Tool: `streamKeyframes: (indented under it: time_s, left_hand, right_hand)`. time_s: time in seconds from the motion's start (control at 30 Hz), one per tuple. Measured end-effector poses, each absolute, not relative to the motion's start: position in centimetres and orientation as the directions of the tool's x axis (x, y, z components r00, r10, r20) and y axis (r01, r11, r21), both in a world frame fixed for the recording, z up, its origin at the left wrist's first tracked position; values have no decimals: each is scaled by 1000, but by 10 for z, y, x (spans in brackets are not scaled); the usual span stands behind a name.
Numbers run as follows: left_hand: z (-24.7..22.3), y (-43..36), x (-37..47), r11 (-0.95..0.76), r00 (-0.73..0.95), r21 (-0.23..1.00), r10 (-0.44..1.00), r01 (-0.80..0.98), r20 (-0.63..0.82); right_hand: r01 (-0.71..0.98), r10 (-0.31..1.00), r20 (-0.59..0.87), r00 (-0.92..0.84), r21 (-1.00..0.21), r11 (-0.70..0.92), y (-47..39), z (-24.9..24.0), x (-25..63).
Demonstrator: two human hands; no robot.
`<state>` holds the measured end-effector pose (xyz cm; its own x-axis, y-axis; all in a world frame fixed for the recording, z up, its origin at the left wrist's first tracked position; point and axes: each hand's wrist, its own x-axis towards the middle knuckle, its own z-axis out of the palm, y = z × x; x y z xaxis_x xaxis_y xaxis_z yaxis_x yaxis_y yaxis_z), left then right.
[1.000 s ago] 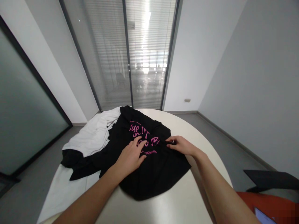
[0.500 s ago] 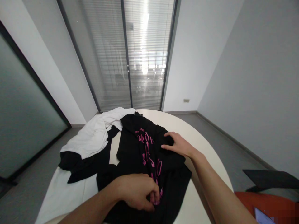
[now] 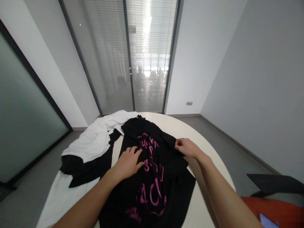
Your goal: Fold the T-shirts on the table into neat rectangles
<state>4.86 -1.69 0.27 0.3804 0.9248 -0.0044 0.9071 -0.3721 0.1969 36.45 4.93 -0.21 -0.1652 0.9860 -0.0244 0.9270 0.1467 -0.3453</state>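
Note:
A black T-shirt (image 3: 171,177) with pink lettering lies spread over the round table in front of me, its fabric still creased. My left hand (image 3: 128,161) rests on the left half of the shirt, palm down with the fingers spread, beside the pink print. At the shirt's right edge, my right hand (image 3: 186,147) pinches the black cloth between thumb and fingers. The shirt's lower end runs out of the bottom of the view.
White and black clothes (image 3: 95,136) lie heaped on the left of the cream table (image 3: 213,161). An orange chair (image 3: 263,205) with a black armrest (image 3: 275,183) and a phone-like object (image 3: 268,220) on it stands at right. Blinds-covered glass (image 3: 149,85) stands behind.
My left hand has moved up and left from the lower print and opened flat on the shirt. My right hand has shifted slightly right and closed on its edge. More print shows, flatter.

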Motion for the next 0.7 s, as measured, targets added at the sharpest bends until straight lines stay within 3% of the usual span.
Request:
streamKeyframes:
  time_s: [0.13, 0.27, 0.33, 0.43, 0.5, 0.57, 0.7]
  left_hand:
    - [16, -21, 47, -450, 461, 130, 884, 884, -77]
    - [29, -23, 43, -476, 516, 249, 847, 843, -129]
    - [31, -23, 40, -488, 550, 313, 821, 815, -154]
    - [35, -22, 37, -470, 577, 400, 790, 787, -207]
    - [35, -19, 38, -414, 543, 442, 810, 796, -220]
    - [31, -13, 38, -330, 434, 437, 886, 837, -161]
    - [5, 6, 34, -262, 212, 322, 960, 910, 183]
  right_hand:
    - [967, 989, -133, 69, -235, -99, 49, 4, 383]
    - [972, 984, -128, 126, -184, -149, 47, 6, 381]
    - [969, 989, -11, 145, -201, -144, 45, 6, 373]
    - [955, 968, 244, 63, -295, 12, 45, 0, 357]
    - [933, 959, 282, -14, -340, 114, 48, -8, 349]
    - [925, 969, 241, -55, -352, 140, 51, -15, 344]
    - [917, 964, 241, -116, -347, 197, 54, -18, 340]
